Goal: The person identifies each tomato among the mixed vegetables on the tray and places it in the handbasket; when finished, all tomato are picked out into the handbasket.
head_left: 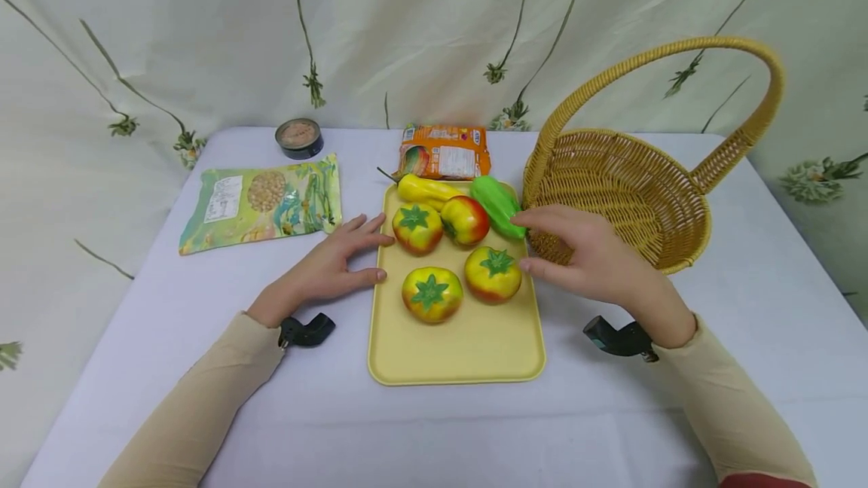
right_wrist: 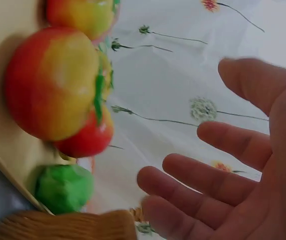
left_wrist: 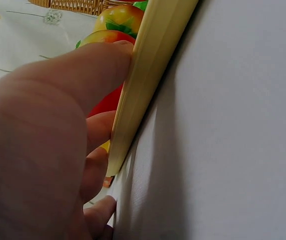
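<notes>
Your left grip (head_left: pixel 335 263) touches the left rim of the tray (head_left: pixel 454 356), thumb and fingers spread; your right grip (head_left: pixel 586 254) hovers by its right rim, fingers relaxed.

The table (head_left: pixel 305 413) is covered with a white cloth (head_left: pixel 475 431). On it are placed a yellow tray (head_left: pixel 454 352), a wicker basket (head_left: pixel 603 172), two packets, one green (head_left: pixel 261 205) and one orange (head_left: pixel 450 153), and a tin (head_left: pixel 299 140).

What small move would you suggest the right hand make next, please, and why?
Perhaps bring the right hand onto the nearest yellow-red fruit: that hand is open and empty close beside it, while the left hand touches the tray.
</notes>
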`<state>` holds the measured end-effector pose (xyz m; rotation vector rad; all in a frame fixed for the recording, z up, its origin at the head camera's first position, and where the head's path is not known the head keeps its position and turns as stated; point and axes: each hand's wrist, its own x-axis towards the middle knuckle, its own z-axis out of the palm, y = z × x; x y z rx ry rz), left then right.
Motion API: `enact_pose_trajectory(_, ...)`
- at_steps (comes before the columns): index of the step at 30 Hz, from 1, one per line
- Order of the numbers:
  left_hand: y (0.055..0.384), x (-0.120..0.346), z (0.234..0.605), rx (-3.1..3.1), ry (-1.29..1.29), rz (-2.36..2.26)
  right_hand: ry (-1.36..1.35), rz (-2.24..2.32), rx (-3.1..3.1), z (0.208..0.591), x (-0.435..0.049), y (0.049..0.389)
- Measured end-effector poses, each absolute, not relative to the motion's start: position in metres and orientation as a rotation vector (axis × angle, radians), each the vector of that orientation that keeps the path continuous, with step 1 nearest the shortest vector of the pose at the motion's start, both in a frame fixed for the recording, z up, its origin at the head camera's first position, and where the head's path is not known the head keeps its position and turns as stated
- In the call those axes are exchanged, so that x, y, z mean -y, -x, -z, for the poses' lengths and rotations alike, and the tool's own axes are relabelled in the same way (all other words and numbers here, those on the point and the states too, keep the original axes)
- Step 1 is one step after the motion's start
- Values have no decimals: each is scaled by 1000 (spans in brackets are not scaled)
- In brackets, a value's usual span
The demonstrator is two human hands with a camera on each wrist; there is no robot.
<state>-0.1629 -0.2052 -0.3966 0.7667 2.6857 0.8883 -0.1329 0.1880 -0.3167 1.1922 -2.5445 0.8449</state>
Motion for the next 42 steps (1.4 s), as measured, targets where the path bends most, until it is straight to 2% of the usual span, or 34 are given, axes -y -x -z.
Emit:
enact_pose_trajectory(19, 162, 203, 397, -2683, -769, -906, -1238, -917, 2823, 343, -164, 131)
enact_pose_trajectory(42, 161, 205, 395, -2685, -753, -916, -1342, -1023, 2748, 359, -153, 135)
